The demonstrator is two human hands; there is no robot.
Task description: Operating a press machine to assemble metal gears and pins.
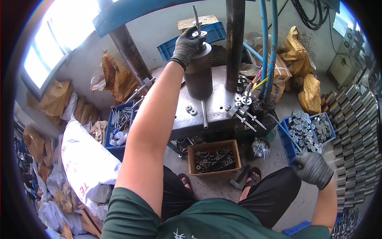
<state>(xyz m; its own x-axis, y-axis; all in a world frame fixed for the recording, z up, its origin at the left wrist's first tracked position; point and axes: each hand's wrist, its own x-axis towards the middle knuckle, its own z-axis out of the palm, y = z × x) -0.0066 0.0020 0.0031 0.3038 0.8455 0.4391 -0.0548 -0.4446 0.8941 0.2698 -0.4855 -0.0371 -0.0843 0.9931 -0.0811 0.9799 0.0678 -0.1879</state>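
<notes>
Nearest, by the right knee, the gloved right hand [314, 170] is curled closed around the end of a slim lever [289, 137]. Between the feet, a hammer [237, 182] lies on the floor beside a cardboard box [215, 173] of small dark parts. To the right of these, a blue crate [283, 137] carries silver wheels [299, 124]. Beyond, on the metal counter [219, 93], a steel rod [204, 113] lies near the front edge, with small rings [191, 110] to its left and several shaft assemblies [247, 112] to its right. Farther in stands a dark cylinder [199, 77]. Over its top, the gloved left hand [187, 46] has its fingers closed around an upright metal shaft [195, 15] at its silver wheel. Behind, a blue tray [217, 32] sits near the wall.
</notes>
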